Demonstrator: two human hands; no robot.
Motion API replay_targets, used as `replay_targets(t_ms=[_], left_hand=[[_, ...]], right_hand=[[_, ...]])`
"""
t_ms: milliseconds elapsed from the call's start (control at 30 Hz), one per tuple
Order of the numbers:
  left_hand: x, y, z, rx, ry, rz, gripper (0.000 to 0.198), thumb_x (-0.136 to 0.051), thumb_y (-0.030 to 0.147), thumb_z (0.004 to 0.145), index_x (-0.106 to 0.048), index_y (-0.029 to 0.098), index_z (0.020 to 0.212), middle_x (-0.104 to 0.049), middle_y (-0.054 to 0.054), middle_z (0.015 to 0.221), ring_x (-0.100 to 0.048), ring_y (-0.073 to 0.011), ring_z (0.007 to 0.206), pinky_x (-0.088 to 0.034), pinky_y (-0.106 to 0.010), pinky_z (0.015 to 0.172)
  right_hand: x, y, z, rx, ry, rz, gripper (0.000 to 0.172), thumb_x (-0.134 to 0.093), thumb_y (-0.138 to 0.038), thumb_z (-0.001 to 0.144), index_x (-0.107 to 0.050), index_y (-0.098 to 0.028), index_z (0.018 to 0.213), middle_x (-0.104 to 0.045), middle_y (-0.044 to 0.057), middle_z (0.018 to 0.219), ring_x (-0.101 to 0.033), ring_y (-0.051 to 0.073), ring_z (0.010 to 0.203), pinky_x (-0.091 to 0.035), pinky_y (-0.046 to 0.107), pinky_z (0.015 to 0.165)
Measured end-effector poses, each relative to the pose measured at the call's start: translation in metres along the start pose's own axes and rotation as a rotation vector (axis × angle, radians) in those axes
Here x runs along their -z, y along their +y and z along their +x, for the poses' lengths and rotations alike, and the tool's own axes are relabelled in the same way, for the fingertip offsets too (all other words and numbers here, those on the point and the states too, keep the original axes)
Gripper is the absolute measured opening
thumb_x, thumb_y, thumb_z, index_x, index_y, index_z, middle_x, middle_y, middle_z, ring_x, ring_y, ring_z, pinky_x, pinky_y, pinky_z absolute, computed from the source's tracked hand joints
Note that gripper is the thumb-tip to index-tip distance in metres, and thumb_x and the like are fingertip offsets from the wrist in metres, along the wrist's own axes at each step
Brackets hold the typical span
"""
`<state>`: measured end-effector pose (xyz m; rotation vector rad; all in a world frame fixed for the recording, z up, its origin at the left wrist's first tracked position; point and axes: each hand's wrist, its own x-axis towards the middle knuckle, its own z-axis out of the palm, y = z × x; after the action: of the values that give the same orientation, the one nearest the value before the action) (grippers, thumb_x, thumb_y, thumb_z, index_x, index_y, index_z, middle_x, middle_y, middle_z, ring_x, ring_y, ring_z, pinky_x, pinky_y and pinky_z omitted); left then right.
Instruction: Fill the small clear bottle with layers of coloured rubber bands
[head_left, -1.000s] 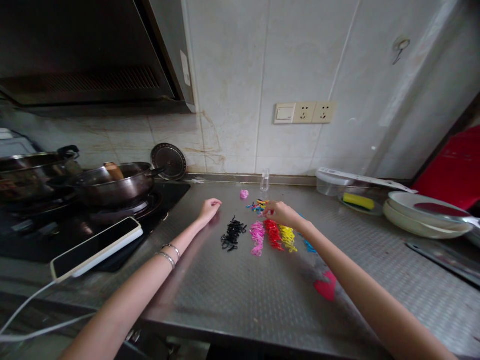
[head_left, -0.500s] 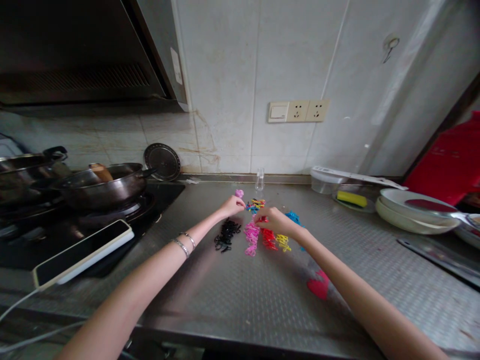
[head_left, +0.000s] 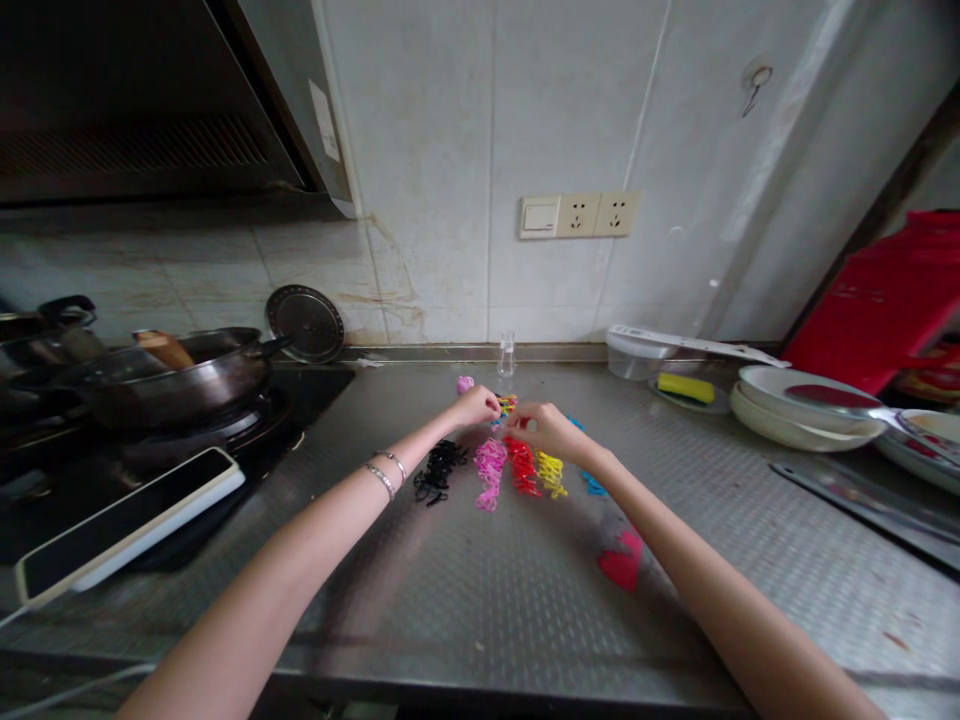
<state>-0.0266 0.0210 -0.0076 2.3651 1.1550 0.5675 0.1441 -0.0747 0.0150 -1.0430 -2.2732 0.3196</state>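
Small looped bands, resembling rubber hair ties, lie sorted by colour on the steel counter (head_left: 465, 590): a black pile (head_left: 439, 470), a pink pile (head_left: 490, 472), a red pile (head_left: 523, 466), a yellow pile (head_left: 551, 474) and blue bands (head_left: 592, 484) partly covered by my right forearm. Behind them is a mixed-colour pile (head_left: 508, 404). My left hand (head_left: 476, 407) is closed in a pinch at that pile's left edge. Just above the red pile, my right hand (head_left: 551, 430) has its fingers drawn together. What either hand holds is too small to make out.
A clear glass bottle (head_left: 507, 355) stands near the wall, with a pink item (head_left: 465, 384) to its left. Left are a phone (head_left: 127, 520) and a pan (head_left: 165, 375) on the stove. Right are a plastic tub (head_left: 637, 355), yellow sponge (head_left: 685, 388), bowls (head_left: 802, 420) and a knife (head_left: 862, 510).
The view has shifted slightly to the right. My left hand has moved right across the mixed pile's near side. My right hand has moved slightly right, covering more of the blue bands.
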Motion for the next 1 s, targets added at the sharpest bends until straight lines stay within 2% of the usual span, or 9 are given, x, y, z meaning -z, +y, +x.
replay_targets(t_ms=[100, 167, 300, 533, 733, 1000], left_hand=[[-0.003, 0.001, 0.001, 0.013, -0.009, -0.001, 0.017, -0.055, 0.013, 0.062, -0.070, 0.009, 0.068, -0.067, -0.007, 0.064, -0.054, -0.0118, 0.058, -0.038, -0.020, 0.055], [-0.005, 0.003, 0.002, 0.040, 0.010, 0.000, 0.016, -0.056, 0.013, 0.062, -0.070, 0.009, 0.067, -0.067, -0.007, 0.063, -0.053, -0.0116, 0.057, -0.037, -0.019, 0.054], [-0.004, 0.008, 0.003, 0.078, 0.004, -0.007, 0.016, -0.058, 0.017, 0.062, -0.071, 0.009, 0.069, -0.067, -0.006, 0.062, -0.052, -0.0109, 0.054, -0.037, -0.019, 0.053], [-0.001, 0.010, 0.003, 0.052, -0.158, -0.001, 0.016, -0.057, 0.012, 0.058, -0.071, 0.010, 0.067, -0.066, -0.005, 0.060, -0.055, -0.0118, 0.054, -0.039, -0.020, 0.053], [-0.006, 0.003, 0.002, 0.074, -0.115, -0.020, 0.016, -0.057, 0.013, 0.059, -0.071, 0.009, 0.067, -0.066, -0.006, 0.061, -0.055, -0.0118, 0.053, -0.039, -0.019, 0.052], [0.001, -0.003, -0.007, 0.087, -0.101, -0.081, 0.015, -0.057, 0.018, 0.062, -0.069, 0.010, 0.065, -0.065, -0.005, 0.060, -0.054, -0.0105, 0.054, -0.039, -0.019, 0.051]], right_hand=[[0.009, 0.012, -0.003, -0.050, 0.116, -0.009, 0.024, -0.048, -0.031, 0.079, -0.065, -0.015, 0.075, -0.065, 0.003, 0.072, -0.055, 0.012, 0.064, -0.039, 0.021, 0.062], [0.012, 0.019, -0.006, -0.076, 0.140, -0.016, 0.027, -0.046, -0.033, 0.080, -0.065, -0.015, 0.075, -0.065, 0.003, 0.071, -0.055, 0.012, 0.064, -0.039, 0.021, 0.061], [0.012, 0.026, -0.010, -0.103, 0.106, -0.048, 0.028, -0.046, -0.033, 0.080, -0.067, -0.015, 0.078, -0.066, 0.004, 0.072, -0.055, 0.013, 0.063, -0.040, 0.022, 0.062], [0.009, 0.025, -0.009, -0.097, 0.102, -0.073, 0.030, -0.045, -0.035, 0.080, -0.068, -0.015, 0.078, -0.066, 0.004, 0.071, -0.055, 0.012, 0.062, -0.040, 0.022, 0.063], [0.010, 0.022, -0.011, -0.114, 0.094, -0.094, 0.027, -0.047, -0.034, 0.079, -0.067, -0.016, 0.076, -0.065, 0.004, 0.071, -0.055, 0.012, 0.061, -0.040, 0.021, 0.063], [0.009, 0.021, -0.012, -0.138, 0.080, -0.113, 0.029, -0.047, -0.035, 0.079, -0.067, -0.015, 0.074, -0.064, 0.005, 0.069, -0.054, 0.012, 0.061, -0.040, 0.021, 0.062]])
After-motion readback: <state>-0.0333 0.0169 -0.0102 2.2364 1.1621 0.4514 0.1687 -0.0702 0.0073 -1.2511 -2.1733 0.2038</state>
